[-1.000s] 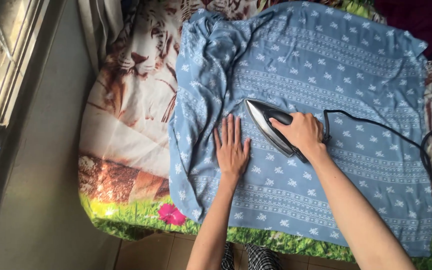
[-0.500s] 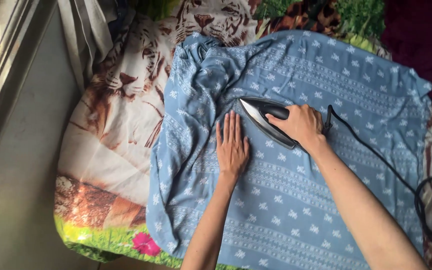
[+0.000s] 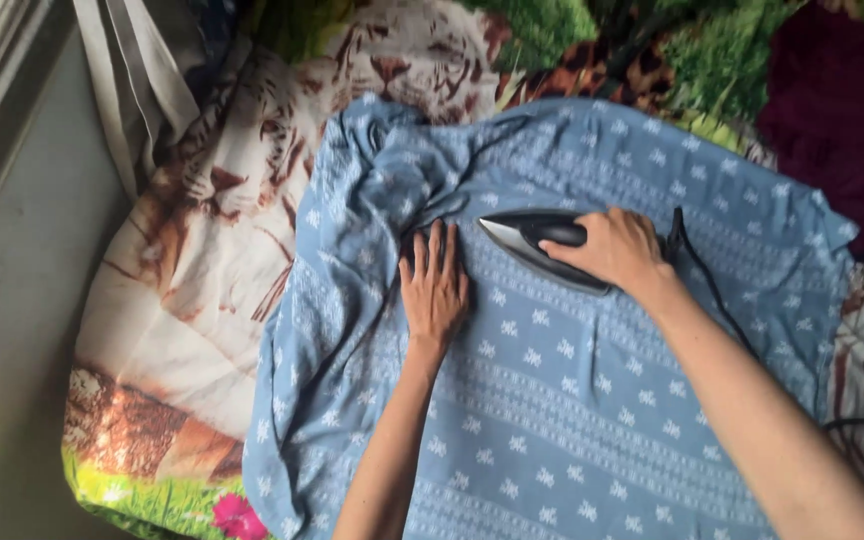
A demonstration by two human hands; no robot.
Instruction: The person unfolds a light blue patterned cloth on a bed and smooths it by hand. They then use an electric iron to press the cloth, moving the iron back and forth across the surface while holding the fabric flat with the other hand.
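Right now my right hand [image 3: 614,248] grips the iron [image 3: 537,240], left hand [image 3: 434,285] flat, open on the blue cloth [image 3: 552,390] — fingertips close, a slip could burn them.

A cloth [image 3: 572,400] lies spread on a bedsheet [image 3: 202,330]. On the cloth, the iron [image 3: 537,245] sits at three o'clock of the left hand [image 3: 434,290], near it.

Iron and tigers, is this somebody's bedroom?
Probably a bedroom at home. The blue cloth is spread over a tiger-print bedsheet, like on a bed, beside a wall. The right hand holds the iron.
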